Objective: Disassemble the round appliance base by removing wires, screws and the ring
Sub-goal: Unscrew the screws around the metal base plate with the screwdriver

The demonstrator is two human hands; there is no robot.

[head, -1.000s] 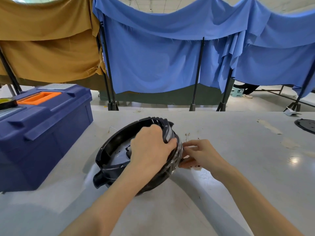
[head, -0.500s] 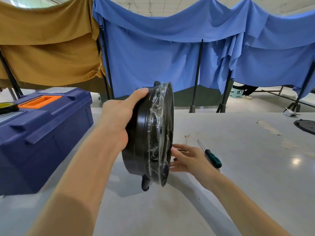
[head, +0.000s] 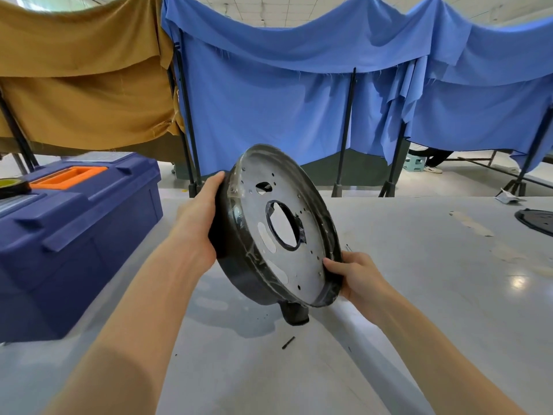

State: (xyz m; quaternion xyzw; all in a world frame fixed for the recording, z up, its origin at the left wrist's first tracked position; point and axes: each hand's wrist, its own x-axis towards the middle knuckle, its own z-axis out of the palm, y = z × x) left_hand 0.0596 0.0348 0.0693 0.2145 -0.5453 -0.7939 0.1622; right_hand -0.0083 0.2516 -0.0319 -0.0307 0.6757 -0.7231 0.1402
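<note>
Base (head: 299, 265) is off the table (head: 434, 295), held in the air between both hands. It is tilted on edge w/ the flat grey plate side toward me. Probable reason: that face carries the small holes and the centre opening, so fasteners can be checked before work.

L hand (head: 197, 226) grips the upper-left wall. Thumb lies along the rim; fingers are behind the base, out of view. R hand (head: 356, 280) pinches the lower-right rim, thumb on the plate face, fingers curled under. Two opposite grip pts should stop the base swinging.

Clear film clings round the rim. It is prob. slippery, so keep the grip firm. Small black bit (head: 288, 342) lies on the table below. Toolbox (head: 74, 235) sits near, to the left.
</note>
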